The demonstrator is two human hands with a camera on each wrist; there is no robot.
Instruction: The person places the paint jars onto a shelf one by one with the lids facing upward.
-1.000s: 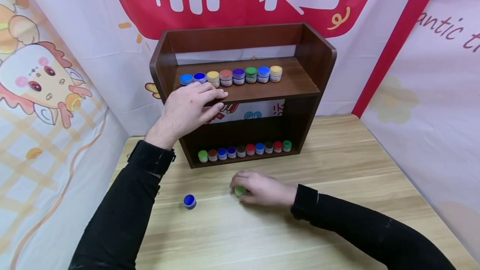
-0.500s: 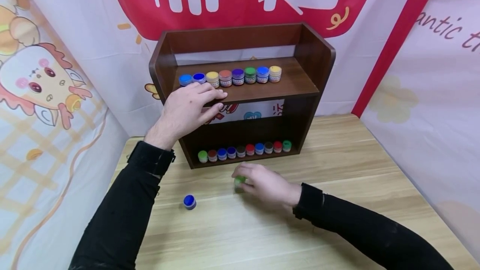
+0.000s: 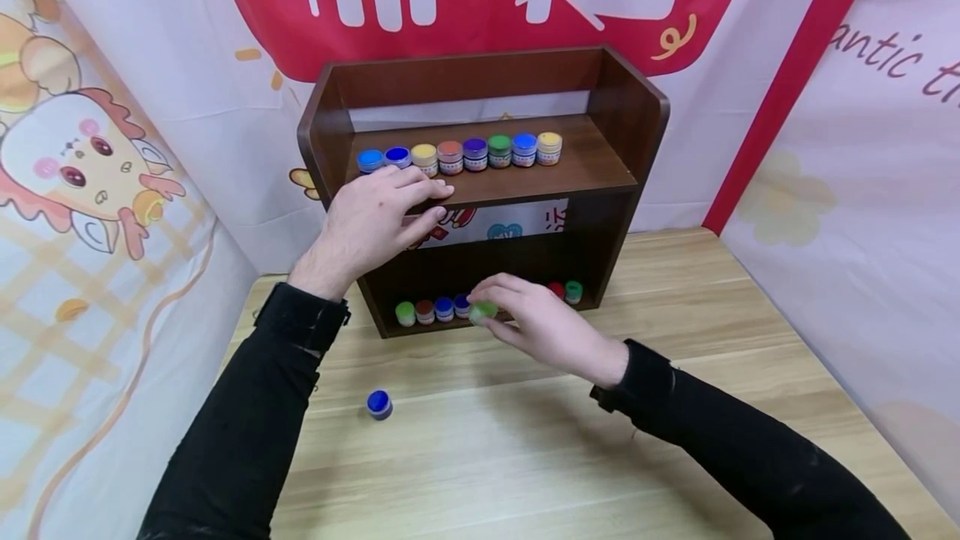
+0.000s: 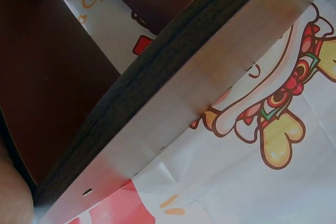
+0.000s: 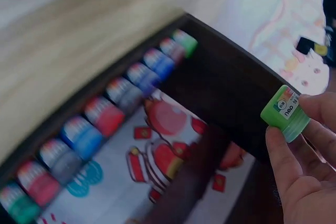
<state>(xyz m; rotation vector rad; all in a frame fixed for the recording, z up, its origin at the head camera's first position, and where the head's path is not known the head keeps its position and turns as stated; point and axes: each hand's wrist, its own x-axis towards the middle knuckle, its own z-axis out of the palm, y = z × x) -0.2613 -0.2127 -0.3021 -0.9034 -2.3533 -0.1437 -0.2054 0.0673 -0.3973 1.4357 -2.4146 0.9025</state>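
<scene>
My right hand [image 3: 543, 323] pinches a small light-green paint jar [image 5: 286, 113] between thumb and fingers, held up in front of the lower row of jars. In the right wrist view the jar's label is visible. My left hand [image 3: 375, 219] grips the front edge of the dark brown shelf's middle board [image 3: 555, 182], fingers on top and thumb below the edge. Just behind its fingers stands the upper row of jars, including a yellow jar [image 3: 424, 158]. A blue jar [image 3: 379, 405] stands alone on the table. Only a sliver of the left hand shows in the left wrist view.
The two-tier shelf [image 3: 633, 215] stands on the wooden table [image 3: 720, 340] against a printed cloth backdrop [image 3: 187, 107]. Along its bottom board, several jars form a row; the right hand hides some of them. A red jar [image 5: 105, 115] is among them.
My right hand has lifted the light-green jar off the table and carried it up and forward toward the lower shelf row. The left hand has stayed on the board.
</scene>
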